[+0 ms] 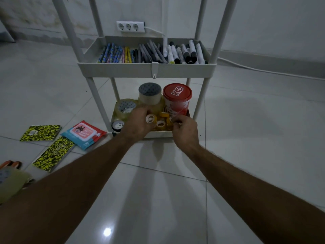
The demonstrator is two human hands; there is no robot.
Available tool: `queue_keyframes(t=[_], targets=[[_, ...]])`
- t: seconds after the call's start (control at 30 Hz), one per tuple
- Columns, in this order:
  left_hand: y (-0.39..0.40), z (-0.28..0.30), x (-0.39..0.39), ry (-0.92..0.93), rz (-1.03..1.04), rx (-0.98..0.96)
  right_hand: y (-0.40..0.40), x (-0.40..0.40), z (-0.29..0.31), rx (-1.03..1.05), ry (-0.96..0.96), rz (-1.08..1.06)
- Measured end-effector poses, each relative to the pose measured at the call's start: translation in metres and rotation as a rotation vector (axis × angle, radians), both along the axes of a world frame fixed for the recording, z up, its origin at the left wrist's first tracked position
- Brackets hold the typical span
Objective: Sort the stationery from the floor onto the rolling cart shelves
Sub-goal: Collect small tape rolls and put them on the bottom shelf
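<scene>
Both bare forearms stretch forward over the pale tiled floor (158, 199) toward the bottom of the white rolling cart (146, 69). Off to the left on the tiles lie 2 yellow-and-black notebooks (52, 153), one nearer and one a little farther, with a blue and red packet (84, 134) just beside them, near the cart's front left leg.

The left hand (139, 123) reaches over the front lip of the bottom shelf (158, 134), its fingers curled round a small yellow tape roll (150, 118) with a pale core. The right hand (184, 128) sits just to the right at the same lip, fingers bent and bunched together at the cluster of small yellow tape rolls (162, 121); I cannot tell whether it actually pinches one. The loose rolls lie between the 2 hands at the front of that shelf.

Behind them stand larger clear tape rolls (124, 108), a stacked beige tape roll (150, 95) and a red-lidded cup (176, 99). A small black-and-white roll (117, 125) sits in the front left corner.

Higher up, the middle shelf (146, 68) holds patterned pencils (114, 53) on the left, dark pens (151, 52) in the centre and white markers (186, 51) on the right. On the wall beyond is a triple socket strip (130, 26).
</scene>
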State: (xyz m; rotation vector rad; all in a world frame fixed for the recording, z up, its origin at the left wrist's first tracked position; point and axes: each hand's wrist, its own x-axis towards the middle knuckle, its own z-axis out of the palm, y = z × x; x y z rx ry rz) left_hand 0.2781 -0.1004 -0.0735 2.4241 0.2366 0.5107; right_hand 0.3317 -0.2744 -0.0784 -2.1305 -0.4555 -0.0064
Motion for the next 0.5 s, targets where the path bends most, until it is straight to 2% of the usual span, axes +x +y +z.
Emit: queue_keyframes(t=[0.17,0.3,0.43,0.5], targets=[[0.01,-0.008,-0.001,0.053,0.219,-0.033,0.006,-0.001,0.0,0.0,-0.014,0.016],[0.008,-0.01,0.003,0.088,0.246,-0.024,0.007,-0.002,-0.001,0.001,-0.013,0.022],[0.01,-0.021,0.001,0.22,0.241,0.084,0.007,-0.004,-0.003,-0.025,-0.026,0.036],[0.012,-0.021,0.0,0.27,0.227,0.073,0.006,-0.006,-0.003,-0.032,-0.037,0.036]])
